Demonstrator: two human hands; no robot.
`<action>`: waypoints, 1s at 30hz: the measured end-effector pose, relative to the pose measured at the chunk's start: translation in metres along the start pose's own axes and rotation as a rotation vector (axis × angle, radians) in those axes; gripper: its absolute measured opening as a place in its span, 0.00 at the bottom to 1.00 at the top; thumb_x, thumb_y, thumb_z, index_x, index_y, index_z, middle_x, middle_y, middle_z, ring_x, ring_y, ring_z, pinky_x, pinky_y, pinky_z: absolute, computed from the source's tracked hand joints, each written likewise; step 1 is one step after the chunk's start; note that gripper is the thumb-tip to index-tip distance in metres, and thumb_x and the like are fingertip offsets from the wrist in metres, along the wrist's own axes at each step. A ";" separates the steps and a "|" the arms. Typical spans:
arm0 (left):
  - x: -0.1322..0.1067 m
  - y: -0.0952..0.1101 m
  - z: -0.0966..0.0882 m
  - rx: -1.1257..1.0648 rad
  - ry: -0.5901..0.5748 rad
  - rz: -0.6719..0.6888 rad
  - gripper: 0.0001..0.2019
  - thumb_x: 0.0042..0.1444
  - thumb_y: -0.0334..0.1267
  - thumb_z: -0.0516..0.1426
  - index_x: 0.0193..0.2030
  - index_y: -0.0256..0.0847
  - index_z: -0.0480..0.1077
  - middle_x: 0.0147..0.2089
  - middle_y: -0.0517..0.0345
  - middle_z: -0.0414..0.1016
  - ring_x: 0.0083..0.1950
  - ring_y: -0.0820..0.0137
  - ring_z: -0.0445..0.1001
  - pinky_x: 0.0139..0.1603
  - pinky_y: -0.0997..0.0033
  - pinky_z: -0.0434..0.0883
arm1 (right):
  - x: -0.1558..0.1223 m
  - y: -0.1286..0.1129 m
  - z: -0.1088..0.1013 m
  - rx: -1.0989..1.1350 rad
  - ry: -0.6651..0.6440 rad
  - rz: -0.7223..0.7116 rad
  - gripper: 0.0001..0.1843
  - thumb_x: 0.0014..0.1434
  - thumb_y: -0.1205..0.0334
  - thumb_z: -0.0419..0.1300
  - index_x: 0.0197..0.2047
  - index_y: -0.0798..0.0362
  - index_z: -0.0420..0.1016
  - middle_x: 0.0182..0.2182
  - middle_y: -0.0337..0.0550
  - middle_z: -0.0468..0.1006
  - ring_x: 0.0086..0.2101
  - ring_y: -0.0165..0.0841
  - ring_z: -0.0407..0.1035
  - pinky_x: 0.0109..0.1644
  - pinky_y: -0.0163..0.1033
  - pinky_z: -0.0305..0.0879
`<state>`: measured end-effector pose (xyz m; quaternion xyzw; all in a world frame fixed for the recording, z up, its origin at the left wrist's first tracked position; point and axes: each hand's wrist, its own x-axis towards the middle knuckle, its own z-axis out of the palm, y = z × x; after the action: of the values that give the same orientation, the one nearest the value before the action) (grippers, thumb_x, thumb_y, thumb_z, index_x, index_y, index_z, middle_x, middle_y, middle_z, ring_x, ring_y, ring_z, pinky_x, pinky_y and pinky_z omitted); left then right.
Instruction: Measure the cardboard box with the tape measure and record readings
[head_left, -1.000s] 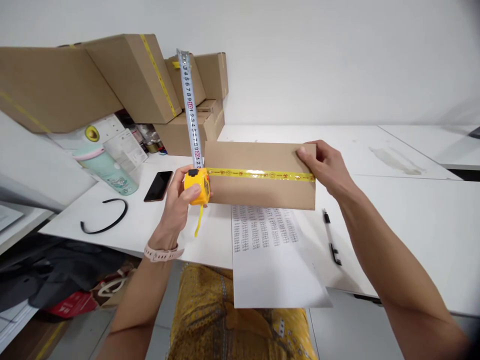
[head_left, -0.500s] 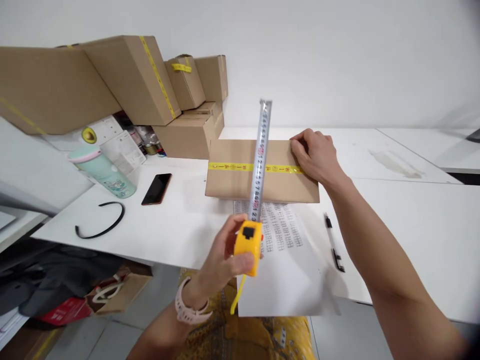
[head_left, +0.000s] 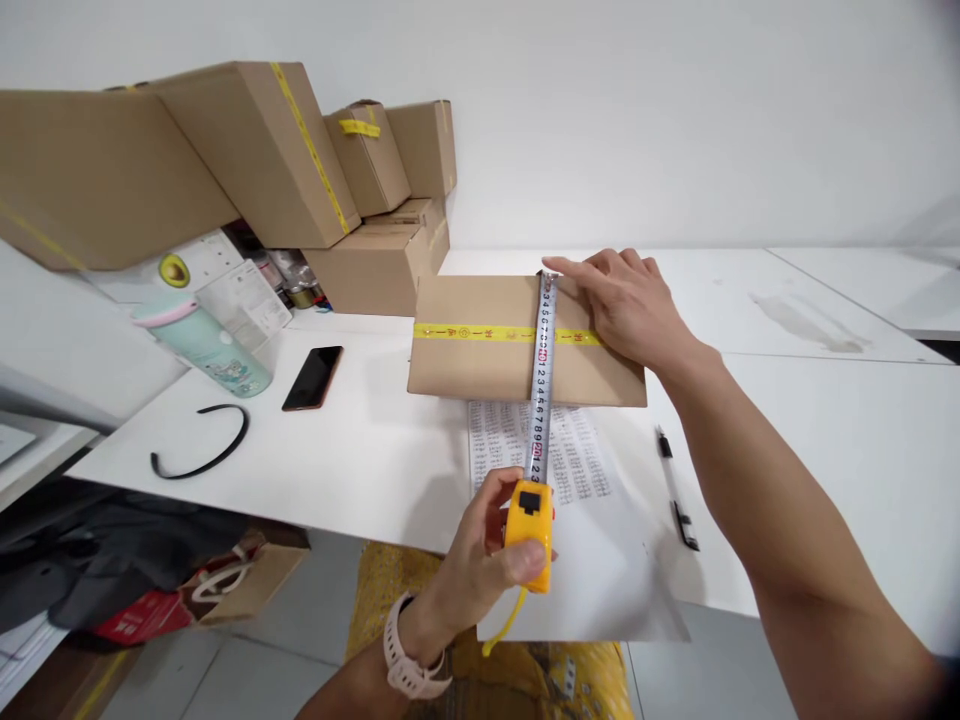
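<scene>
A flat cardboard box (head_left: 480,365) sealed with a strip of yellow tape lies on the white table (head_left: 360,450). My left hand (head_left: 480,555) is closed round a yellow tape measure (head_left: 529,530) near the table's front edge. Its steel blade (head_left: 541,375) runs away from me across the box top, crossing the yellow tape. My right hand (head_left: 626,305) rests on the box's right part, fingers stretched out, with the index fingertip at the blade's end by the box's far edge. A printed sheet of paper (head_left: 570,520) lies under the box's near edge.
A black pen (head_left: 677,495) lies right of the paper. To the left are a black phone (head_left: 313,377), a black curved band (head_left: 202,450) and a mint green bottle (head_left: 206,345). Several cardboard boxes (head_left: 255,160) are stacked at the back left. Bags lie on the floor at the left.
The box was set down flat on the table. My left hand carried the tape measure from the box's left end to the front edge, and the blade came down across the box top under my right fingertip.
</scene>
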<state>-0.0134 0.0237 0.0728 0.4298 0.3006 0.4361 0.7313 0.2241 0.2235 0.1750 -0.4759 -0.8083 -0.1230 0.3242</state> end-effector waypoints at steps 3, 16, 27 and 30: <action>0.000 -0.008 -0.004 0.065 0.007 0.014 0.33 0.50 0.51 0.71 0.59 0.46 0.66 0.53 0.50 0.72 0.45 0.66 0.73 0.48 0.60 0.80 | 0.000 0.002 0.000 0.002 -0.020 -0.021 0.27 0.73 0.60 0.43 0.65 0.36 0.74 0.47 0.48 0.75 0.47 0.46 0.66 0.54 0.58 0.62; -0.001 -0.020 -0.008 0.153 0.011 0.024 0.36 0.49 0.53 0.71 0.62 0.46 0.65 0.55 0.46 0.74 0.48 0.61 0.75 0.49 0.58 0.77 | -0.003 -0.001 0.000 0.102 -0.015 0.036 0.23 0.74 0.54 0.45 0.63 0.34 0.75 0.47 0.49 0.76 0.53 0.50 0.65 0.58 0.63 0.61; -0.032 -0.052 -0.028 0.314 0.006 0.065 0.41 0.42 0.48 0.72 0.63 0.44 0.63 0.50 0.47 0.74 0.46 0.59 0.75 0.45 0.60 0.74 | -0.032 -0.033 -0.017 -0.013 -0.003 0.166 0.28 0.67 0.38 0.54 0.56 0.51 0.77 0.49 0.58 0.77 0.55 0.59 0.65 0.60 0.67 0.59; -0.032 -0.049 -0.034 0.418 -0.012 0.076 0.41 0.41 0.47 0.71 0.62 0.43 0.64 0.45 0.51 0.74 0.43 0.61 0.74 0.43 0.62 0.73 | -0.067 -0.051 -0.023 -0.049 0.016 0.158 0.29 0.66 0.35 0.54 0.56 0.47 0.77 0.52 0.58 0.78 0.55 0.59 0.67 0.58 0.67 0.61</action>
<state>-0.0363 -0.0046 0.0159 0.5856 0.3636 0.3891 0.6111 0.2130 0.1390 0.1554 -0.5450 -0.7624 -0.1206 0.3273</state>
